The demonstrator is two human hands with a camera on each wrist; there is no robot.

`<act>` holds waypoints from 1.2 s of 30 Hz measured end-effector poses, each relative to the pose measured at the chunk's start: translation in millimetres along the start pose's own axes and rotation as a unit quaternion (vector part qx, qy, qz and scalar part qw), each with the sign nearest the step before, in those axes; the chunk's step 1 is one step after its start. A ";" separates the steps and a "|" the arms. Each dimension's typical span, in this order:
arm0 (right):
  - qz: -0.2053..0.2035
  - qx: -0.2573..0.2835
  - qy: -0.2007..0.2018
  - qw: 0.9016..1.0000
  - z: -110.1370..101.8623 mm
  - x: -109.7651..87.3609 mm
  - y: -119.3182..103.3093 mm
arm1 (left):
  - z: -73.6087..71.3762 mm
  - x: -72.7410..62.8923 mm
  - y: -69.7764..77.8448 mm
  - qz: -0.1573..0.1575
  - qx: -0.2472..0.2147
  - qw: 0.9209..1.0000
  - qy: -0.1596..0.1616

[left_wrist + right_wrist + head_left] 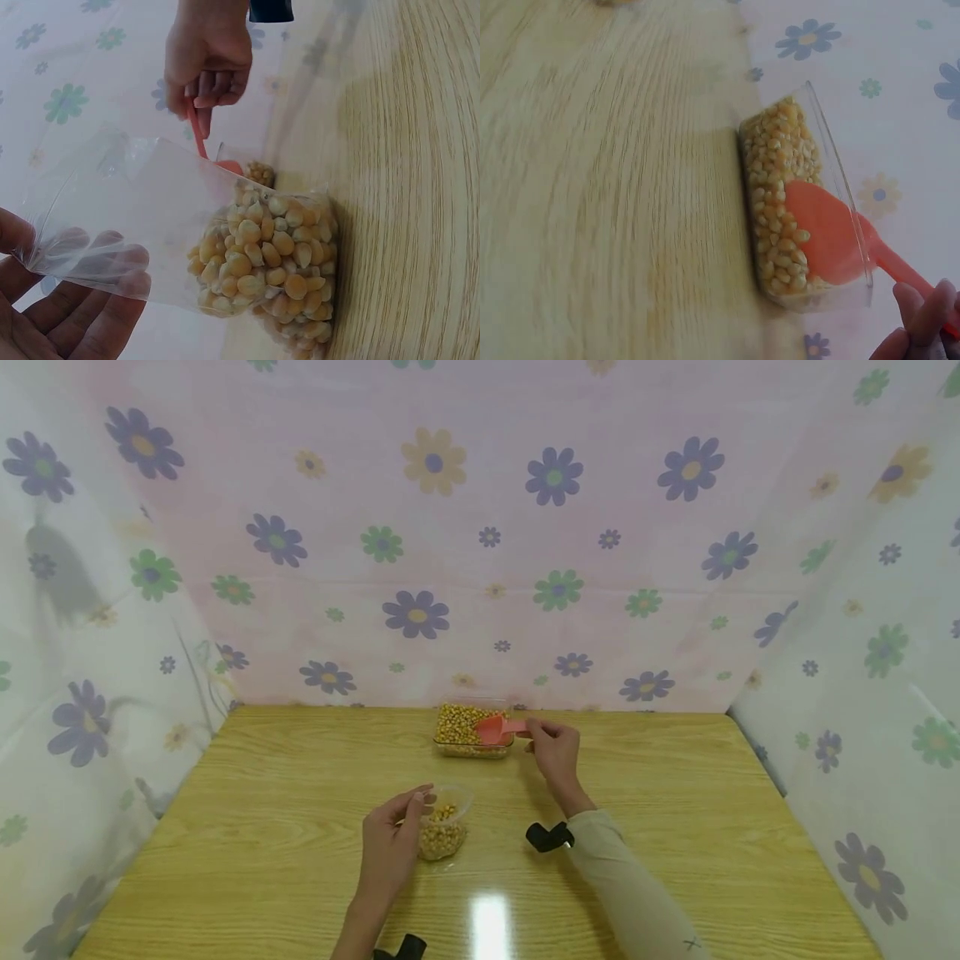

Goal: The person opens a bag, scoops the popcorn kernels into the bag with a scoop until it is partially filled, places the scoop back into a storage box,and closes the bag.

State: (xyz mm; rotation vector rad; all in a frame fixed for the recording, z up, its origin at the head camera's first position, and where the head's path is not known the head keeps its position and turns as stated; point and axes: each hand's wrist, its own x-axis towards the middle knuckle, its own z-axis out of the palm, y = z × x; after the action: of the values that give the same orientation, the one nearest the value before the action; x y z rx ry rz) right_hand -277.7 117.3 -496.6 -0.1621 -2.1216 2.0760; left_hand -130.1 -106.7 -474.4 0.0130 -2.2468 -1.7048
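Left hand (390, 833), bag (442, 839) before box (474, 752), flowered cloth (487, 564)

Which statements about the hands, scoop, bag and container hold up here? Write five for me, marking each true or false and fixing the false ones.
1. The right hand holds the red scoop. True.
2. The left hand holds the clear bag. True.
3. The clear bag is empty. False: corn kernels are inside it.
4. The scoop's bowl is inside the clear container. True.
5. The bag sits farther back than the container. False: the container is farther back, nearer the floral backdrop.
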 end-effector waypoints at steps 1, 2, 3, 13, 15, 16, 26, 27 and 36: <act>0.023 0.009 0.002 1.000 0.5 0.5 2.1 | 0.0 0.0 -0.1 -0.001 -0.001 1.000 0.000; 0.046 0.020 0.003 0.999 0.9 0.5 3.4 | -0.1 0.0 -0.2 -0.001 -0.002 1.000 0.000; 0.068 0.030 0.002 0.997 1.3 0.5 4.5 | 0.0 0.0 -0.3 0.000 -0.003 1.000 -0.001; 0.168 0.093 -0.021 0.981 0.7 2.1 5.9 | 0.4 -0.6 -0.8 -0.001 -0.001 1.000 0.000; 0.177 0.107 -0.020 0.978 0.2 1.9 6.2 | 0.7 -0.7 -1.0 -0.003 -0.002 1.000 0.001; 0.181 0.113 -0.019 0.977 -0.3 1.4 6.5 | 0.8 -0.7 -1.0 -0.004 -0.003 1.000 0.000; 0.208 0.177 0.000 0.962 -0.2 -4.2 7.5 | 1.6 -1.8 0.0 -0.005 -0.009 1.000 0.003; 0.209 0.186 0.001 0.960 -0.1 -4.7 8.1 | 1.7 -1.9 0.0 -0.005 -0.012 1.000 0.002; 0.228 0.303 -0.024 0.925 -0.7 -11.7 16.7 | 1.5 -3.0 1.1 -0.011 -0.014 1.000 0.002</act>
State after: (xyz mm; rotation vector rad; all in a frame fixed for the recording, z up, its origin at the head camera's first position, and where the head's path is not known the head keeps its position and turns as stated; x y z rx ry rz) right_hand -266.8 116.1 -513.8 -0.5632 -1.4492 2.9157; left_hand -127.4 -104.4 -474.4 0.0349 -2.2284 -1.7458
